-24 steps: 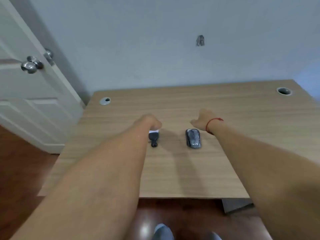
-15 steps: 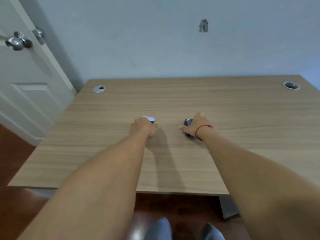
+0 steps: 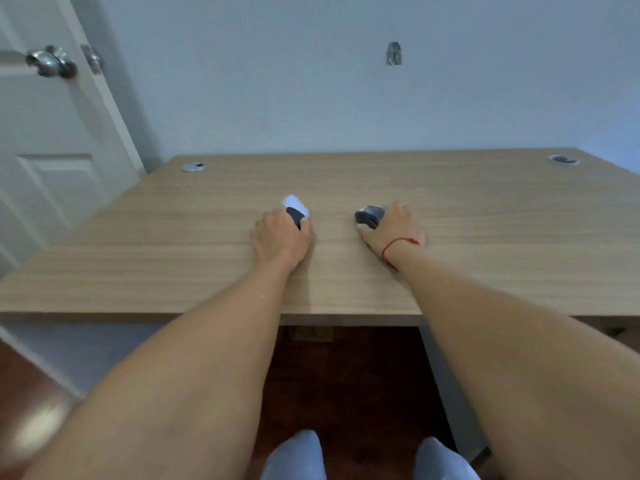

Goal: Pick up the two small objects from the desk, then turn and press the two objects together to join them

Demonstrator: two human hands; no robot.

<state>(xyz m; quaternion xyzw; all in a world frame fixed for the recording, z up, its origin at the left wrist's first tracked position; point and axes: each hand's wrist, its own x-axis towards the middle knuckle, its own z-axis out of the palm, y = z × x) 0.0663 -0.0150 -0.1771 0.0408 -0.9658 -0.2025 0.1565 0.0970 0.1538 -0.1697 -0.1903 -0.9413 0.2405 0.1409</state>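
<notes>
On the wooden desk my left hand grips a small object with a dark body and a white end; the white end sticks out beyond my fingers. My right hand, with a red string round the wrist, curls over a dark grey computer mouse, whose left part shows past my thumb. Both hands rest on the desk near its middle, a short gap between them.
Two round cable grommets sit in the desk's far corners, one at the left and one at the right. A white door with a metal knob stands at the left. A blue wall lies behind the desk.
Both hands came down onto the two objects and took hold of them: the left on the dark and white object, the right on the mouse. The camera moved closer and tilted.
</notes>
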